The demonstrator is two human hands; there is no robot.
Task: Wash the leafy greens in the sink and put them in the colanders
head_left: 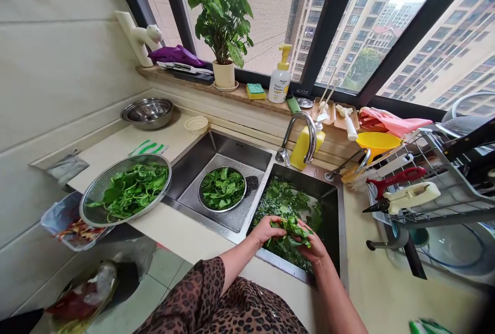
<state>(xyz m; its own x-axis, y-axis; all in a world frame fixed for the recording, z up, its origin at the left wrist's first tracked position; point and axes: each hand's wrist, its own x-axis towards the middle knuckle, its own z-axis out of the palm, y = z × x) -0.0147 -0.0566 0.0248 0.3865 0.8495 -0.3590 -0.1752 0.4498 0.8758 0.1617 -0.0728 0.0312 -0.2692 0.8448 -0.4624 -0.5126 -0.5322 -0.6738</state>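
Over the right sink basin (332, 210), my left hand (267, 230) and my right hand (314, 245) are closed around a bunch of leafy greens (293, 230) between them. More green leaves (284, 195) float in the water below. In the left basin (232, 222) sits a round strainer (199, 196) filled with leaves. A large metal colander (89, 211) holding leafy greens rests at the counter's left edge. The undersides of my fingers are partly hidden by the leaves.
A curved faucet (296, 122) rises behind the right basin, beside a yellow bottle (299, 149). At right stands a dish rack (436, 169) with scissors (406, 197) hanging on it. A metal bowl (147, 113) is at the back left. Below the counter hangs a plastic tub (58, 215) of scraps.
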